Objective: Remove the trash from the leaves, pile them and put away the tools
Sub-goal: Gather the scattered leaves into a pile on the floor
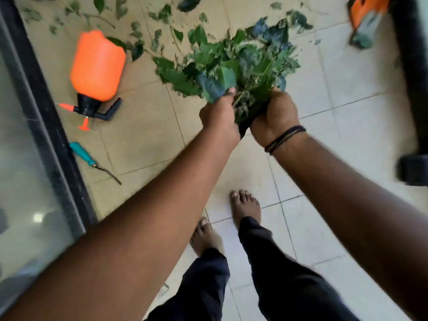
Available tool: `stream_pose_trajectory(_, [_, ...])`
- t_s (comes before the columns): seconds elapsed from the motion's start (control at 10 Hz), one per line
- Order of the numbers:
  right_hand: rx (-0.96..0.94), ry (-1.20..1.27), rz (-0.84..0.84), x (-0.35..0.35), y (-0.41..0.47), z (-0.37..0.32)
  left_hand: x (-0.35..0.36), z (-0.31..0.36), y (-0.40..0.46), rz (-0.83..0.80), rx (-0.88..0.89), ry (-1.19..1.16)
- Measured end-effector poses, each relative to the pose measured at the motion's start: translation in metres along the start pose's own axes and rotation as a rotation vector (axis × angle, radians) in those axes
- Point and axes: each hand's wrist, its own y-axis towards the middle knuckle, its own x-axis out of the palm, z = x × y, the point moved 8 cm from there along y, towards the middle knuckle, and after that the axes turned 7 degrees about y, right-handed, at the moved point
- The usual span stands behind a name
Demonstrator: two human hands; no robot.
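Green leaves (234,63) bunched (fanning forward) between left hand (218,114); right hand (275,117)

Green leaves (234,63) at upper centre, an orange sprayer (98,66) with black head upper left, a teal-handled tool (84,154) below it, beige floor tiles (143,140).

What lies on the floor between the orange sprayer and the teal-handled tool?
In the head view, only bare tile lies between the orange sprayer and the teal-handled tool.

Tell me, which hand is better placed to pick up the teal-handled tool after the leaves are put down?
The left hand, probably. The teal-handled tool lies on the floor on its side, by the glass door. Both hands now grip the leaf bundle.
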Motion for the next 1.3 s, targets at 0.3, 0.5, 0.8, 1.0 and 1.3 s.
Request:
stream_pose_trajectory(0.3, [-0.385,1.213,-0.104,-0.119,-0.458,-0.496,-0.125,0.652,-0.147,-0.465,-0.407,-0.749])
stream_pose_trajectory(0.5, [-0.378,1.311,-0.112,-0.14,-0.631,-0.58,-0.225,0.799,-0.266,-0.49,-0.41,-0.827])
stream_pose_trajectory(0.8, [-0.664,1.366,-0.197,-0.114,-0.723,-0.687,-0.282,0.885,-0.251,-0.528,-0.304,-0.917])
stream_pose_trajectory(1.0, [-0.661,1.428,-0.12,-0.091,-0.712,-0.731,-0.304,0.926,-0.204,-0.635,-0.267,-0.83])
stream_pose_trajectory(1.3, [-0.699,1.651,0.147,-0.146,-0.732,-0.704,-0.255,0.962,-0.245,-1.004,-0.231,-0.55])
